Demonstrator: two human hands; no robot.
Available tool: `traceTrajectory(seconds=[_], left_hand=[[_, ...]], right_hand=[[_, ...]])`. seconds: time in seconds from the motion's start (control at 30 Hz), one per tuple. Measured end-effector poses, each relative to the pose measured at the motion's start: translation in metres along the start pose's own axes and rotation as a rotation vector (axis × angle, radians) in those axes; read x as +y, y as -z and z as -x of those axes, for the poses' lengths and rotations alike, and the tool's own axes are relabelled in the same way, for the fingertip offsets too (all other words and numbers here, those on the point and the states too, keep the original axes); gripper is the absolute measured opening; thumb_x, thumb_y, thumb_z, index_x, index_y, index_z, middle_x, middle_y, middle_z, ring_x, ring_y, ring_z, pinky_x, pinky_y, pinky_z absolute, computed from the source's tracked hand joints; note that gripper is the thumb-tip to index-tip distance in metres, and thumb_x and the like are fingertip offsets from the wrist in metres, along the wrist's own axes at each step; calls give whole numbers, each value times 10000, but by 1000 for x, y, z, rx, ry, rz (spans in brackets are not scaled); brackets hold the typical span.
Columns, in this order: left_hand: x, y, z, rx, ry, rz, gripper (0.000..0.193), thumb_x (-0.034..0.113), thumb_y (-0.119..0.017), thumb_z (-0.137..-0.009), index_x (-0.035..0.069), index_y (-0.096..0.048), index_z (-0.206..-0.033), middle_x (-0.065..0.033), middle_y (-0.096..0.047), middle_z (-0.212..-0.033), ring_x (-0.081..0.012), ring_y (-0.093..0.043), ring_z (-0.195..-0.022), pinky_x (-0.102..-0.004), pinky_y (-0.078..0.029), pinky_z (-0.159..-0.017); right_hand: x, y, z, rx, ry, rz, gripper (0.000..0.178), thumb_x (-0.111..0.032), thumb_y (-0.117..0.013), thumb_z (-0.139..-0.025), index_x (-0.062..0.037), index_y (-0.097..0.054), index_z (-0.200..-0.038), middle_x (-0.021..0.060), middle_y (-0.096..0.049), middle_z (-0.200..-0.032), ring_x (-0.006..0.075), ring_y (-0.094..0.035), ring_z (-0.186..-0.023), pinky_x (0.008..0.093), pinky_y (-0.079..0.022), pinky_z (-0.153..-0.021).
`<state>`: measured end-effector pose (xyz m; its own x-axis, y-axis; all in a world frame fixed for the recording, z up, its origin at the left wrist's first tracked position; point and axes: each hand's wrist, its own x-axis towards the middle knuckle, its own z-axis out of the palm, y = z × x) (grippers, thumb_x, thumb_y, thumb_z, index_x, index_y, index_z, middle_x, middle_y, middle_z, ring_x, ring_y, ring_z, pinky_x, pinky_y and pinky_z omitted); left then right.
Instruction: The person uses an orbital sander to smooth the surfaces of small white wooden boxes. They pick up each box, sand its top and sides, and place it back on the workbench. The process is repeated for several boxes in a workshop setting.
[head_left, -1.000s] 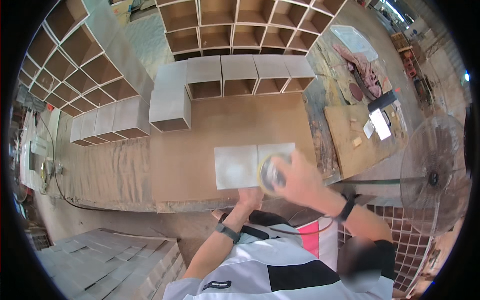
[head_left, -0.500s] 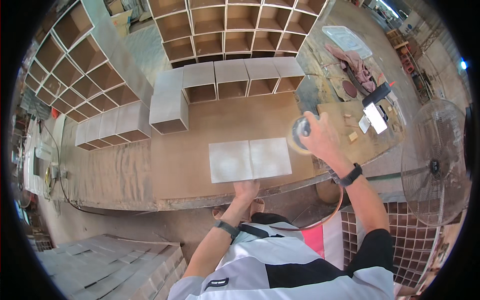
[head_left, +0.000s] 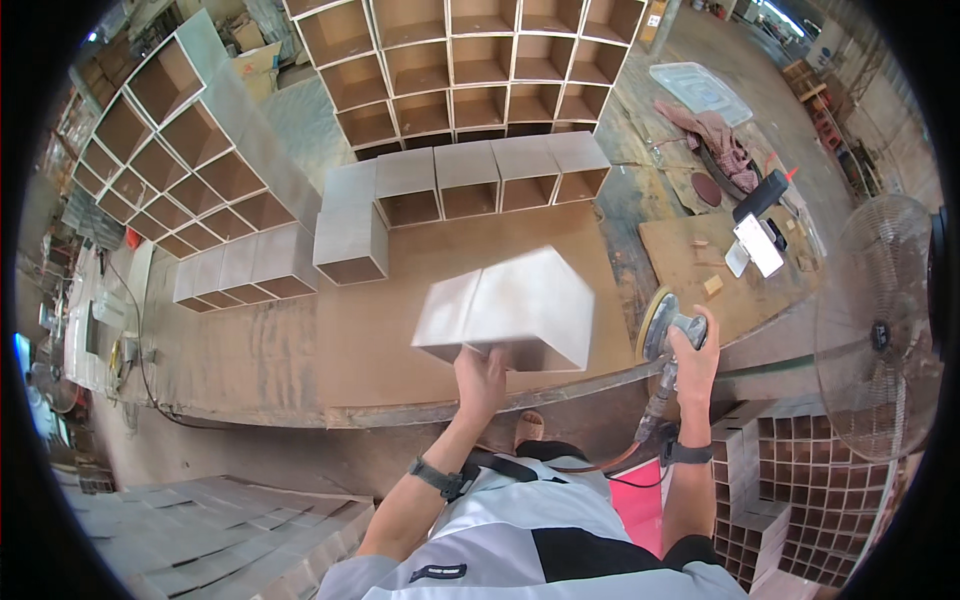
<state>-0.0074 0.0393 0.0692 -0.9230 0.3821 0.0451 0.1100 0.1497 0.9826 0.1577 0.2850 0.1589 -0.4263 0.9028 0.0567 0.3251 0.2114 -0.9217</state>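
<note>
My left hand [head_left: 481, 381] is closed on the near lower edge of a white-painted box [head_left: 515, 300]. A seam runs across the box's top, and its right side faces me as it tilts above the brown work board [head_left: 350, 350]. My fingers partly disappear beneath the box. To the right, my right hand [head_left: 697, 352] grips a round air sander [head_left: 660, 325] by its grey body. The sander's yellowish pad is turned to the left, apart from the box. An orange hose [head_left: 625, 453] runs from its handle down toward my waist.
Joined white boxes [head_left: 470, 165] line the board's back, before a tall stack of open-fronted boxes [head_left: 480, 60]. Another stack [head_left: 170, 160] stands at left. At right are a phone on a stand [head_left: 757, 245], a small wood block [head_left: 712, 287] and a caged fan [head_left: 875, 330].
The box has gone from lying flat to tilted, with its right side now showing. My right hand has drawn the sander down and right, turning its pad sideways.
</note>
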Motion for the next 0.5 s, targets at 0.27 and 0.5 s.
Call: traceTrajectory(seconds=[0.27,0.5], left_hand=[[-20,-14,-8,136,758,1514,377,278,-452,-1024,-1,-536,-1262,-109,-620,-1251,-249,-630,-1088,-400,-537,-927],[-44,14,10,-105,902,1179,570,467,-543,-973,-21,-522,-1267,-148,-618,-1255,-221,-631,-1045,-348,-538,-817]], right_hand=[[-40,-11,-6,-168,184,204,573,-175,-740,-787,-60,-534,-1309,127,-567,-1252,259,-538,-1169,371,-414,-1017],[-88,-46,-7,-343,441,394,590,-209,-757,-768,-81,-541,-1302,146,-580,-1245,310,-563,-1146,395,-444,-990]])
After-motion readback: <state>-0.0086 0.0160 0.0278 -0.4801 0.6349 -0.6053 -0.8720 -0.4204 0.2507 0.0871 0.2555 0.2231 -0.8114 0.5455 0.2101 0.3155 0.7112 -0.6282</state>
